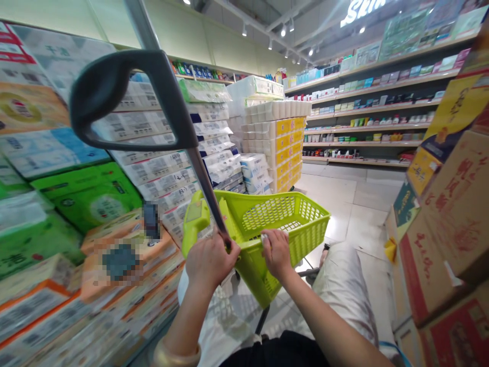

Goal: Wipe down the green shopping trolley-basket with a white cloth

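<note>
A lime-green plastic shopping basket point(282, 214) sits tilted in front of me, above my lap. Its metal pull rod point(204, 183) rises toward the camera and ends in a dark grey loop handle point(114, 86) at the upper left. My left hand point(210, 260) is closed around the base of the rod where it meets the basket. My right hand point(275, 251) grips the basket's near rim with curled fingers. The basket looks empty inside.
Stacked packs of tissue and paper goods point(76, 204) fill the left side. Cardboard cartons point(446, 219) are piled at the right. Shelves of bottles and boxes point(374, 107) line the back wall. A tiled aisle floor point(344, 193) runs ahead.
</note>
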Demonstrator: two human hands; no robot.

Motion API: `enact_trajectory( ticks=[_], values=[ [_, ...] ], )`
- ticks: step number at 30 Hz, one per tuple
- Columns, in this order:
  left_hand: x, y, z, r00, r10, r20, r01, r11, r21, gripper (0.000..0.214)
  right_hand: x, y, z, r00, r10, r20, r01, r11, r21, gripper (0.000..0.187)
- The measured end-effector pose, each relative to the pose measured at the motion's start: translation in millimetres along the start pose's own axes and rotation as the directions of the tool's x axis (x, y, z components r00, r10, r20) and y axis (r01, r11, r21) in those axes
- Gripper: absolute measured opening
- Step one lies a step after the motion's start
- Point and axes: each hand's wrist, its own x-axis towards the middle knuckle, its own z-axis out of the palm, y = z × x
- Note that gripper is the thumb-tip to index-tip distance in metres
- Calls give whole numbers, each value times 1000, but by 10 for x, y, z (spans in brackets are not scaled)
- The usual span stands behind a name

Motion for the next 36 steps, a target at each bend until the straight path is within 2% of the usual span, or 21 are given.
enact_trajectory(
  ticks=[3,5,7,11,14,16,18,21,23,25,27,29,33,36],
  values=[
    [2,23,4,1000,-6,-4,6,1000,7,38,10,-305,75,997,77,-5,-77,997,12,26],
    [3,28,8,1000,0,-9,0,1000,4,38,11,-476,108,998,50,25,-51,997,52,25],
    [2,22,12,1000,9,-14,-9,1000,-1,38,6,-520,105,998,-12,56,7,996,89,25],
    [-1,-5,11,1000,22,-10,-22,1000,-7,37,-13,-242,20,983,-154,99,144,984,103,27],
    [-1,-18,8,1000,24,-6,-24,1000,-6,36,-26,20,-35,989,-135,59,131,989,62,26],
    [-1,-18,8,1000,21,-4,-21,1000,-7,36,-31,74,-37,993,-107,42,104,993,56,26],
    [-2,-11,10,1000,12,-1,-12,1000,-9,36,-34,-10,-5,1000,-26,-4,27,997,75,25],
    [-7,0,20,1000,0,-4,0,1000,-2,36,-43,-301,76,995,89,-48,-81,988,134,24],
    [-11,0,23,1000,-2,-9,2,1000,7,38,-51,-470,113,996,80,-29,-74,985,158,23],
    [-17,-7,19,1000,1,-8,-1,1000,12,39,-59,-520,111,1000,12,-2,-12,987,158,24],
    [-24,-20,9,1000,12,-2,-12,1000,7,38,-64,-425,70,995,-93,42,86,986,142,25],
    [-32,-36,1,1000,26,-9,-26,1000,-14,35,-66,-219,5,983,-163,85,153,982,109,27],
    [-40,-97,31,997,38,-64,-45,993,-112,31,-65,244,-114,992,-118,51,118,993,-9,26],
    [-47,-179,72,975,-13,-221,-52,957,-287,45,-64,415,-138,995,-96,32,98,994,-52,24]
  ],
)
